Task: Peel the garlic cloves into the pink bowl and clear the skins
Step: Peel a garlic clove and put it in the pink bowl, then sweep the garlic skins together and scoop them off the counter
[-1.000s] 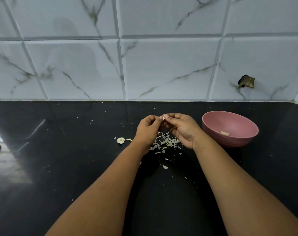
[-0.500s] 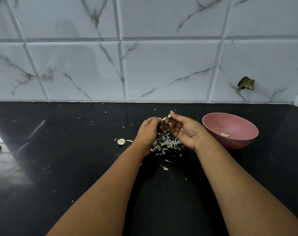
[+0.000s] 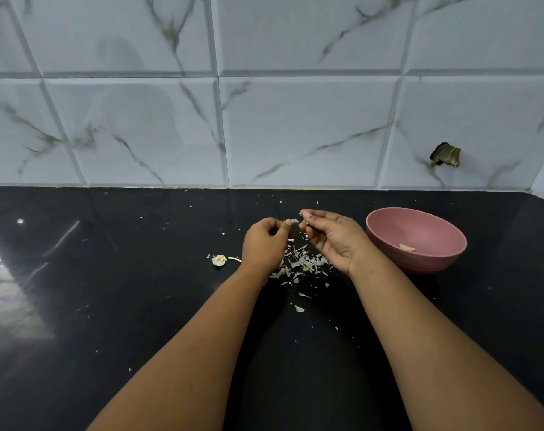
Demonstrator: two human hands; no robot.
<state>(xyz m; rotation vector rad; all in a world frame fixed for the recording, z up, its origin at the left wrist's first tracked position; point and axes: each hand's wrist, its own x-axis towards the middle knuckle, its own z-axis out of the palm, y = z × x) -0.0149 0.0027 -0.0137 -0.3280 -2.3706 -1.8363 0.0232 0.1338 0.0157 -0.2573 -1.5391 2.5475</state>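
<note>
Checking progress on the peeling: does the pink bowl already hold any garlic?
Yes, one pale peeled clove lies on the inside of the pink bowl, toward its right side.

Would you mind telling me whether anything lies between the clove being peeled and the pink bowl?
Nothing visible does. The left hand pinches the clove; only the right hand sits toward the pink bowl.

Both hands over the skins (image 3: 302, 264), left hand (image 3: 266, 244) pinching what looks like a clove (image 3: 293, 221), right hand (image 3: 333, 236) just beside, bowl (image 3: 420, 262) right.
</note>
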